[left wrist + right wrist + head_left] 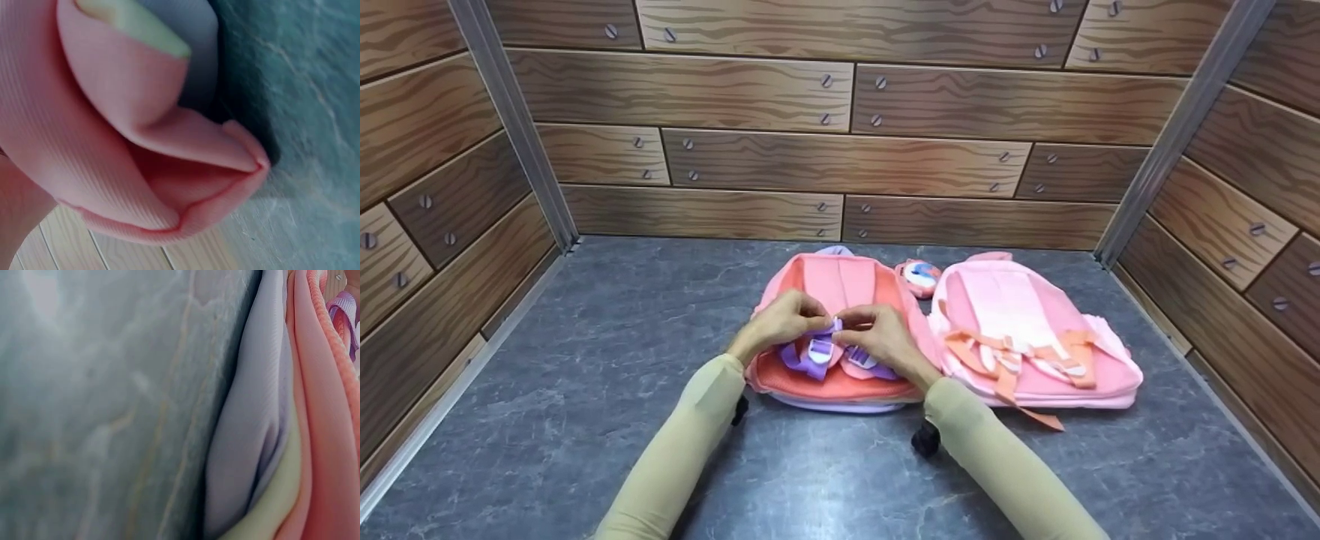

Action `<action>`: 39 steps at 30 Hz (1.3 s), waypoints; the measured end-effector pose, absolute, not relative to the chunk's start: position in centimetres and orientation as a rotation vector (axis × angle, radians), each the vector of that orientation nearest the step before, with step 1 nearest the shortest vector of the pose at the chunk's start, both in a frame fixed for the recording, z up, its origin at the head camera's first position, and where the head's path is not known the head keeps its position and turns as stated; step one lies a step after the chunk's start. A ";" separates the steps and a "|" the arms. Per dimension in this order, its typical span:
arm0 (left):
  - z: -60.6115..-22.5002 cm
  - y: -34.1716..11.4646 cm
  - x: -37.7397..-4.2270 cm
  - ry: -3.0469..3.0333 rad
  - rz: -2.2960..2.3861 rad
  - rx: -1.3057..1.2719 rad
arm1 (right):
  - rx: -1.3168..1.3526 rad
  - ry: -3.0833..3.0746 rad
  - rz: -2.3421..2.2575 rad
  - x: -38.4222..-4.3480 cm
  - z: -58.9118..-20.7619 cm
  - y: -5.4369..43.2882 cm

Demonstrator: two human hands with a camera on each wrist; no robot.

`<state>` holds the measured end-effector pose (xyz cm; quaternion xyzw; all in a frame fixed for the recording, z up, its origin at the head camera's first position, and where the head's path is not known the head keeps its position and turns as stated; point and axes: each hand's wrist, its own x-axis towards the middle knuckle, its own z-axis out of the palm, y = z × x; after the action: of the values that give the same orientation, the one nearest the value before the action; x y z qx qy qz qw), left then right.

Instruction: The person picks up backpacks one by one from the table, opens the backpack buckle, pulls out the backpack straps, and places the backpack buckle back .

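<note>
A coral backpack point(840, 274) lies straps-up on the dark table, its lilac bottom edge toward me. Over its middle, my left hand point(784, 321) and right hand point(883, 335) meet and pinch a purple strap point(837, 325) between thumbs and fingers. White buckles, one of them a left buckle point(820, 349), sit on the purple webbing just below the fingertips. The left wrist view shows the backpack's gaping side pocket point(191, 191). In the right wrist view, its lilac side panel point(253, 410) rests along the table; the fingers are mostly hidden there.
Close to the right lies a pink backpack point(1039, 300) with orange straps point(997, 360), one strap end trailing onto the table point(607, 315). A round charm point(920, 278) sits between the two bags. Wood-patterned walls point(840, 157) enclose the back and sides.
</note>
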<state>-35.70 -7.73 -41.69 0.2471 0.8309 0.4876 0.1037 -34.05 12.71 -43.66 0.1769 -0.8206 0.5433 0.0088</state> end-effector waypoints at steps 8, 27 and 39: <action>-41.6 -8.2 -35.5 2.421 1.458 0.653 | 0.551 -2.560 1.721 -33.7 -43.3 12.7; -41.4 -7.4 -35.3 2.379 1.467 0.699 | 0.541 -2.540 1.707 -34.2 -43.8 12.9; -41.3 -8.4 -35.4 2.542 1.385 0.669 | 0.532 -2.568 1.689 -34.0 -43.5 12.8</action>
<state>-35.39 -8.41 -41.34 0.2243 0.8525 0.4644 0.0849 -33.97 12.75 -43.48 0.1705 -0.8232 0.5414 0.0112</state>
